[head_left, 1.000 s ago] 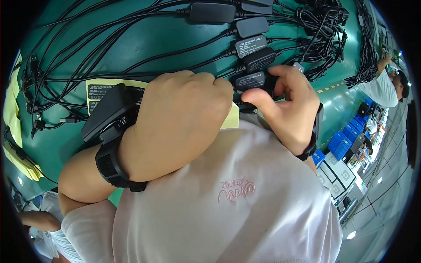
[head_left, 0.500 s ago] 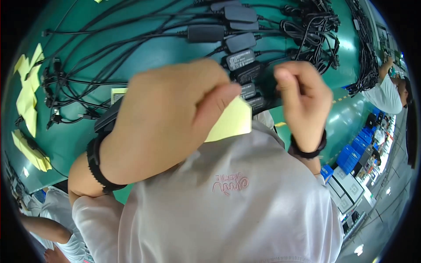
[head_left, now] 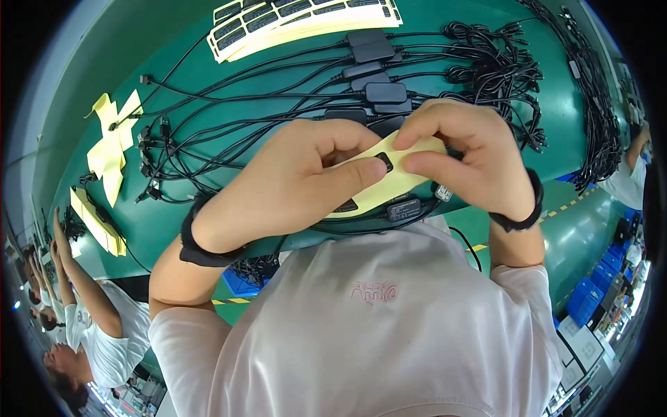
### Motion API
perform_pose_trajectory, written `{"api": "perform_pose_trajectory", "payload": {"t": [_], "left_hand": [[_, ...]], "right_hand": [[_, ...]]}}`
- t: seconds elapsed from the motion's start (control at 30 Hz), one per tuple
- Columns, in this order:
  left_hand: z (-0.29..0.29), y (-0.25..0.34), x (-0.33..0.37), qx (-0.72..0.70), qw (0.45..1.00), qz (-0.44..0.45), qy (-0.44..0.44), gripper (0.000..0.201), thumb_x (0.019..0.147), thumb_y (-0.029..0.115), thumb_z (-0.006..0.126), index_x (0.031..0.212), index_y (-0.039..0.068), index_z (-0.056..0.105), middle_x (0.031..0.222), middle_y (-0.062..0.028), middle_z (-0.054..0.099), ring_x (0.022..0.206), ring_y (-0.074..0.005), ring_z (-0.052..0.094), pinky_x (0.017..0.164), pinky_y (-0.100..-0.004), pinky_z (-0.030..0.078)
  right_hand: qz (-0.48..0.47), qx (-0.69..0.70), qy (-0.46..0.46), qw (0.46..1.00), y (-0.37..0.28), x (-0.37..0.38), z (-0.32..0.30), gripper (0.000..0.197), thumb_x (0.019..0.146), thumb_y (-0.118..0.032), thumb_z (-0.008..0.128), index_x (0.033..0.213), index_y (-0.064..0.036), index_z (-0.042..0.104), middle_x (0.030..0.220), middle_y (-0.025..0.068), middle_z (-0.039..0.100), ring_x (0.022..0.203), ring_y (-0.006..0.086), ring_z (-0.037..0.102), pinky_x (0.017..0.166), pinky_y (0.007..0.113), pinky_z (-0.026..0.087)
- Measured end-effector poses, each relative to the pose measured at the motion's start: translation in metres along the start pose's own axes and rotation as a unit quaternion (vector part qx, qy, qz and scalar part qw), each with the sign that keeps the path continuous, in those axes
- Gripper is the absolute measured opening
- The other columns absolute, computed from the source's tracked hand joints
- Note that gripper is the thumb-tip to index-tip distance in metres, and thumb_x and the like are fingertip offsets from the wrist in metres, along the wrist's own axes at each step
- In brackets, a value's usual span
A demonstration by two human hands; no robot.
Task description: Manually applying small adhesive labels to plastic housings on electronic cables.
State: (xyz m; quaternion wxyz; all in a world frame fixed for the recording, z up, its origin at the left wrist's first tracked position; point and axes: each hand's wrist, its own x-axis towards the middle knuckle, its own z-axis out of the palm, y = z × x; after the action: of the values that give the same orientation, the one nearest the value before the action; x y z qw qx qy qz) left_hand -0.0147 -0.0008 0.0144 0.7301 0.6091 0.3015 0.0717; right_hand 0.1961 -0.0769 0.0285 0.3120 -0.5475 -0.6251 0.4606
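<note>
My left hand (head_left: 295, 177) grips a yellow label sheet (head_left: 411, 175), its thumb lying across the top next to a black label (head_left: 383, 162). On the other end of the same sheet, my right hand (head_left: 476, 156) pinches the paper between thumb and fingers. The sheet is tilted and slightly bent. Just below it, near the table's front edge, lies a black adapter box (head_left: 405, 210) on a cable, with a printed label on it. More black adapter boxes (head_left: 386, 92) with cables lie beyond my hands, some partly hidden by them.
A stack of yellow label sheets (head_left: 306, 31) lies at the far side. Coiled black cables (head_left: 497, 69) heap at the right, and cable ends (head_left: 156, 163) gather at the left. Crumpled yellow paper (head_left: 111, 146) sits on the green table (head_left: 229, 76). Another person (head_left: 104, 320) is at the lower left.
My right hand has come left and down onto the yellow sheet, which my left hand was holding near the table edge. The view has shifted, bringing the far label stack into sight.
</note>
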Motion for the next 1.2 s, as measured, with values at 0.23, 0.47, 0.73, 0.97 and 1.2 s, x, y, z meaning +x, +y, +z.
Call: {"api": "perform_pose_trajectory", "payload": {"t": [0.23, 0.47, 0.73, 0.97, 1.2], "left_hand": [[0.007, -0.008, 0.011, 0.071, 0.992, 0.072, 0.074, 0.018, 0.09, 0.014, 0.061, 0.093, -0.002, 0.067, 0.069, -0.0029, 0.056, 0.06, -0.0079, 0.049, 0.054, -0.0243, 0.04], [0.018, -0.023, 0.008, -0.044, 0.992, 0.073, 0.093, 0.02, 0.091, 0.015, 0.06, 0.086, -0.003, 0.065, 0.068, -0.0039, 0.056, 0.061, -0.0075, 0.049, 0.052, -0.0236, 0.039], [-0.004, -0.007, -0.007, 0.023, 0.999, -0.035, -0.004, 0.017, 0.09, 0.007, 0.054, 0.076, -0.002, 0.057, 0.065, 0.0011, 0.052, 0.061, -0.0054, 0.044, 0.054, -0.0235, 0.037], [-0.055, 0.023, -0.014, 0.346, 0.928, 0.1, -0.09, 0.026, 0.079, 0.005, 0.063, 0.059, 0.0, 0.046, 0.057, -0.0123, 0.046, 0.055, -0.0287, 0.047, 0.049, -0.0388, 0.03], [-0.017, -0.041, 0.005, 0.559, 0.812, 0.166, -0.007, 0.046, 0.078, 0.007, 0.061, 0.124, 0.01, 0.056, 0.071, -0.0082, 0.05, 0.055, -0.0231, 0.053, 0.049, -0.0322, 0.044]], "right_hand": [[-0.226, -0.259, 0.226, 0.911, 0.018, 0.001, 0.032, 0.028, 0.063, -0.01, 0.078, 0.089, -0.0033, 0.07, 0.09, 0.0072, 0.062, 0.084, 0.0268, 0.056, 0.074, 0.035, 0.047], [-0.226, -0.313, 0.244, 0.89, 0.02, -0.009, 0.049, 0.029, 0.058, -0.001, 0.075, 0.086, -0.002, 0.069, 0.084, 0.0063, 0.061, 0.079, 0.0263, 0.054, 0.066, 0.034, 0.046], [-0.345, -0.24, 0.114, 0.9, 0.005, -0.028, 0.02, 0.03, 0.052, -0.01, 0.069, 0.08, -0.0023, 0.068, 0.084, 0.0071, 0.06, 0.076, 0.0249, 0.055, 0.064, 0.034, 0.045], [-0.036, 0.076, 0.218, 0.972, 0.034, -0.008, -0.003, 0.009, 0.082, 0.001, 0.067, 0.089, 0.0031, 0.063, 0.096, 0.0092, 0.063, 0.085, 0.0105, 0.057, 0.073, 0.022, 0.046], [0.15, -0.003, 0.152, 0.977, 0.043, 0.009, 0.018, 0.007, 0.087, -0.005, 0.066, 0.086, -0.0001, 0.061, 0.074, -0.002, 0.059, 0.063, 0.0026, 0.048, 0.056, 0.018, 0.039]]}}
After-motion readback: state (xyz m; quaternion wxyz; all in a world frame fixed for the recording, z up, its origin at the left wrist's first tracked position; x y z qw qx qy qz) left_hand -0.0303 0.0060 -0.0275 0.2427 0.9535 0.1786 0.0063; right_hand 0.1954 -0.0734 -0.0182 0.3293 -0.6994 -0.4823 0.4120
